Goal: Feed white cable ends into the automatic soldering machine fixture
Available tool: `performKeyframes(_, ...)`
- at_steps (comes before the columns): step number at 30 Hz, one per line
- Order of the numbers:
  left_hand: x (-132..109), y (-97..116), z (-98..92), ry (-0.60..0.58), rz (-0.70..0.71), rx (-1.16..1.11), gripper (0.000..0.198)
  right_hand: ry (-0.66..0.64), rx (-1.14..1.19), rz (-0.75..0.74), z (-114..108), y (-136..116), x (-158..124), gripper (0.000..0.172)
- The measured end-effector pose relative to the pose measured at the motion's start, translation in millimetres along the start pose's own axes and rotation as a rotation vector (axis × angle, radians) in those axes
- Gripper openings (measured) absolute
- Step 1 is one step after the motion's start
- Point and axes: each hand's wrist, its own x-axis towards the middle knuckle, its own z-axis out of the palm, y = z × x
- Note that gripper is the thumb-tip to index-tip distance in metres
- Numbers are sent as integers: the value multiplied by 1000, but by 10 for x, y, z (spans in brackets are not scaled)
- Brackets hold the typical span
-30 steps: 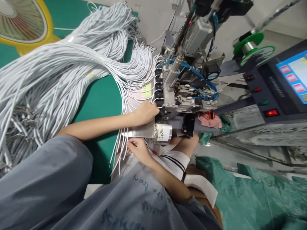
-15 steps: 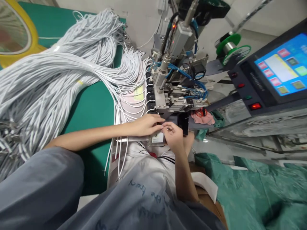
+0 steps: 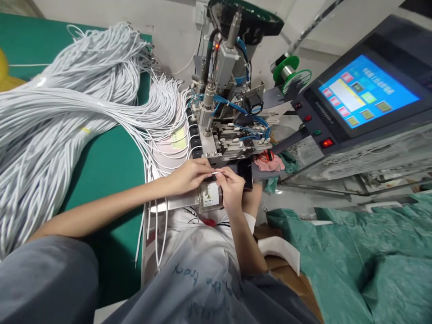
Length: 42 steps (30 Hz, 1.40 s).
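My left hand [image 3: 191,175] and my right hand [image 3: 231,186] meet just in front of the machine's lower edge. Between their fingertips shows the end of a white cable [image 3: 216,173], pinched from both sides. A clear box with a white label [image 3: 211,194] lies right below the hands. Above them stands the machine [image 3: 216,121], with metal cylinders, blue air tubes and a row of black holders [image 3: 195,141] that white cables run into. How the cable runs behind my left hand is hidden.
A large bundle of white cables [image 3: 101,105] covers much of the green table [image 3: 111,157] on the left. A control panel with a lit screen [image 3: 364,96] stands at the right. Behind it is a green solder-wire spool [image 3: 286,72]. Green sheeting [image 3: 337,252] lies at lower right.
The view has shifted to the right, so everything sits further left. My fingers have moved slightly apart, and the white cable end now shows between them.
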Motion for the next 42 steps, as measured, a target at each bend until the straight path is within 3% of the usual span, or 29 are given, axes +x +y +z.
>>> performKeyframes(3, 7, 3, -3, 51, -12, 16, 22, -14, -113, -37, -19, -60, -18, 17)
performKeyframes(8, 12, -7, 25, 93, -11, 79, 18, 74, -226, -99, 7, -95, -81, 21)
performKeyframes(14, 7, -45, 33, 85, 56, 116, 17, -61, -327, -119, -86, -203, -7, 25)
performKeyframes(17, -4, -46, 56, 89, 9, 74, 14, -115, -293, -84, -102, -225, 43, 26)
performKeyframes(23, -22, -38, 128, 134, -78, 9, 16, 39, -234, -95, 55, -139, -39, 26)
performKeyframes(26, -33, -58, 106, 88, 35, 217, 15, 54, -414, -196, 45, -175, -73, 29)
performKeyframes(29, -34, -78, 49, -40, 206, 549, 23, -64, -563, -231, -44, -227, -30, 33)
performKeyframes(32, -34, -84, 26, -81, 266, 674, 24, -154, -539, -191, -99, -211, 31, 36)
performKeyframes(38, -45, -100, 117, 38, 43, 316, 21, 20, -417, -213, 12, -46, 22, 31)
performKeyframes(42, -24, -172, 119, -61, 30, 264, 24, 20, -369, -113, -35, 118, 81, 28)
